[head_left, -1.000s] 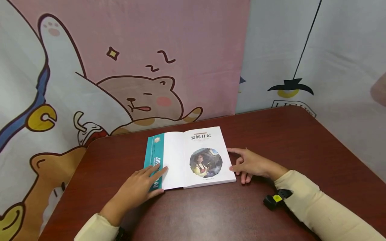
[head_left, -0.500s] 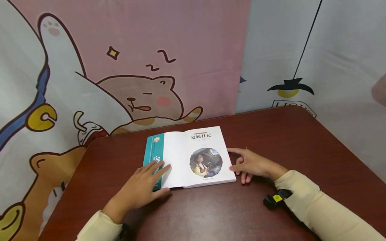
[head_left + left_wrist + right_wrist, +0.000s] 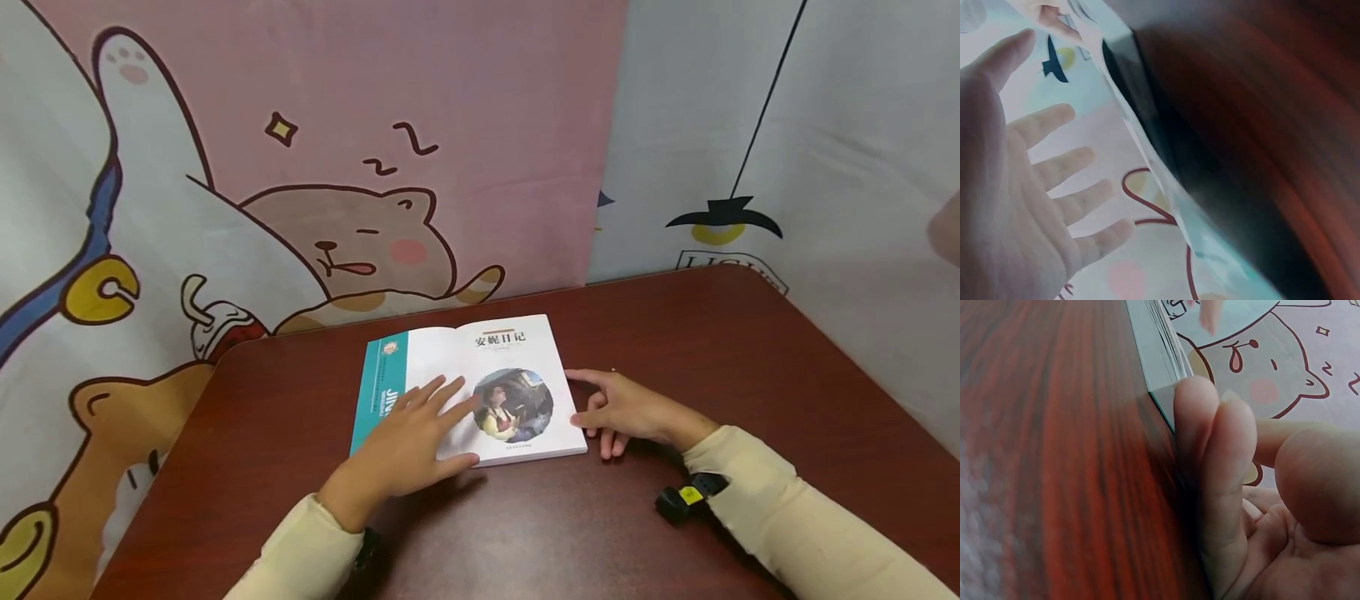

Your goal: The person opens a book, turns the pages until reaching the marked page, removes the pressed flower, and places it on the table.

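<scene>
An open book (image 3: 431, 360) lies on the table, showing a blank left page, a teal cover flap and a title page with a round picture. My left hand (image 3: 412, 442) is spread over the lower left page, its thumb tip near the bottom edge and its fingers reaching toward the picture. In the left wrist view, the left hand (image 3: 1029, 187) has its fingers apart and holds nothing. My right hand (image 3: 633, 408) rests at the book's right edge, index fingertip and thumb against it, other fingers bent below. The right wrist view shows fingertips (image 3: 1196, 397) beside the page edges.
The dark red-brown table (image 3: 675, 333) has rounded far corners. Behind it hangs a cloth backdrop (image 3: 510, 167) with cartoon animals. A black wrist device (image 3: 678, 497) with a yellow label sits under the right sleeve.
My left hand has slid rightward from the teal flap across the blank page toward the title page. The right hand and the book have stayed in place.
</scene>
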`<state>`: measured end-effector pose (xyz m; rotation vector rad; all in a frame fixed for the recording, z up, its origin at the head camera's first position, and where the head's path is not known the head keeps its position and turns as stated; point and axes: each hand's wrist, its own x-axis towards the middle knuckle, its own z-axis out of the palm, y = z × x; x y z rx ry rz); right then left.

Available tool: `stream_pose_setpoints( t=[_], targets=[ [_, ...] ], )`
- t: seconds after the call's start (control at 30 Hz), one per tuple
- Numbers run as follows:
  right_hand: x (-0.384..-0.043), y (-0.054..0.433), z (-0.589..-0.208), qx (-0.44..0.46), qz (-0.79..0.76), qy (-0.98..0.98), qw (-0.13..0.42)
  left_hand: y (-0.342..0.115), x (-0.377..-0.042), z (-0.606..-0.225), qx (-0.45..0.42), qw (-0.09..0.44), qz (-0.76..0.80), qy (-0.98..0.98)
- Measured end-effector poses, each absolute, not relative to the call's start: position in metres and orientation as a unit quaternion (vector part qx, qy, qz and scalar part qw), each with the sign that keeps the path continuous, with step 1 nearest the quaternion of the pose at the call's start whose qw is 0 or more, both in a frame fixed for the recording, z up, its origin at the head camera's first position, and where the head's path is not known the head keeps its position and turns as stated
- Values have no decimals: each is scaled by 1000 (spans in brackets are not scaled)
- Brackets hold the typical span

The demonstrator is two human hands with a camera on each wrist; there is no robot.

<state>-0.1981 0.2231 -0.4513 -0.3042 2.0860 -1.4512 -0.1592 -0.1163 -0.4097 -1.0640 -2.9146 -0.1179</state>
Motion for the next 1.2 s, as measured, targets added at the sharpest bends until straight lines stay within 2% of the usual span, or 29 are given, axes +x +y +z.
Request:
stream_pose_setpoints(
  t=[0.43, 1.03, 1.2],
  targets=[
    [-195, 220, -455, -112, -557, 768, 295, -76, -165, -408, -346, -23, -58, -936],
    [-196, 221, -448, -110, -545, 780, 288, -68, -165, -416, -332, -67, -74, -938],
    [-195, 221, -447, -111, -546, 778, 289, -70, -168, -417, -339, -50, -65, -937]
  ],
)
